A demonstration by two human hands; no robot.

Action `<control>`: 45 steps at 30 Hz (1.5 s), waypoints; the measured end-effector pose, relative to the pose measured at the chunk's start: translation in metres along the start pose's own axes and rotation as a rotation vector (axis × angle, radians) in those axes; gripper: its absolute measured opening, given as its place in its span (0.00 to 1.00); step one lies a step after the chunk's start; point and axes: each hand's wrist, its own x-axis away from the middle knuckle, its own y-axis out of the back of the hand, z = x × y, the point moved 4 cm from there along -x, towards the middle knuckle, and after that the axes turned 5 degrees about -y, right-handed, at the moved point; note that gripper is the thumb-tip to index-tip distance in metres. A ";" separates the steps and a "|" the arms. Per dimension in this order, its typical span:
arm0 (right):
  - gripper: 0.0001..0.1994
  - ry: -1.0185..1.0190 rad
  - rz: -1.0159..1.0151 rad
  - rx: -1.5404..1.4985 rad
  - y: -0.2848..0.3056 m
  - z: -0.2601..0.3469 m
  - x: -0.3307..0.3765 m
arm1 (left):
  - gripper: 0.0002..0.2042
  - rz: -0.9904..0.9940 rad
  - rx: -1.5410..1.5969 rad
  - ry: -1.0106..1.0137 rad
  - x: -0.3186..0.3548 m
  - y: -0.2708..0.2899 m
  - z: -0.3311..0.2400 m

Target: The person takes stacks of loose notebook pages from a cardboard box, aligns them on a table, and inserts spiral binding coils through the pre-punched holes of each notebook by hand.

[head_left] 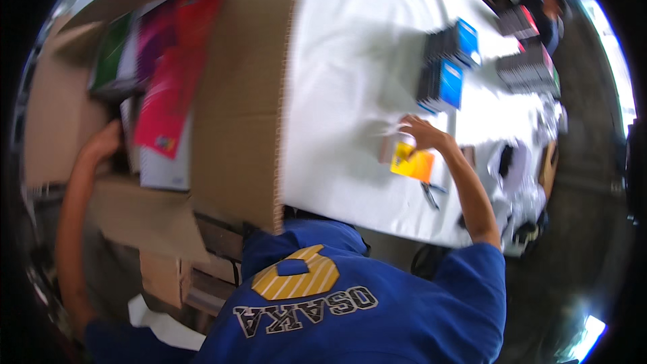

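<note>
My left hand (106,140) reaches into an open cardboard box (246,87) at the left. Its fingers are hidden beside the notebooks there. A pink-red notebook (165,98) lies tilted over a white one (165,172). Over the table, my right hand (424,135) curls its thumb and fingers round a small white-and-yellow object (404,141), blurred, its kind unclear. Beneath that hand lies a flat yellow-orange piece (419,166). Dark-handled pliers or cutters (431,195) rest just nearer to me.
Two blue-and-black stacks (450,84) stand on the white-covered table (344,94), beyond my right hand. Grey-and-red stacks (526,71) are farther right. Crumpled clear plastic (526,195) lies by the right edge. Another person (536,0) is at the far right.
</note>
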 end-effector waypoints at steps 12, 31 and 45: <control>0.09 0.937 -0.742 -0.067 0.366 0.397 0.102 | 0.24 0.251 -0.538 0.061 0.016 -0.014 -0.136; 0.22 0.899 0.118 0.440 0.310 0.546 -0.135 | 0.26 -0.249 -0.145 -0.647 0.176 0.070 -0.113; 0.10 0.654 0.080 0.386 0.307 0.602 -0.174 | 0.28 -0.962 0.470 -0.796 0.239 0.036 -0.030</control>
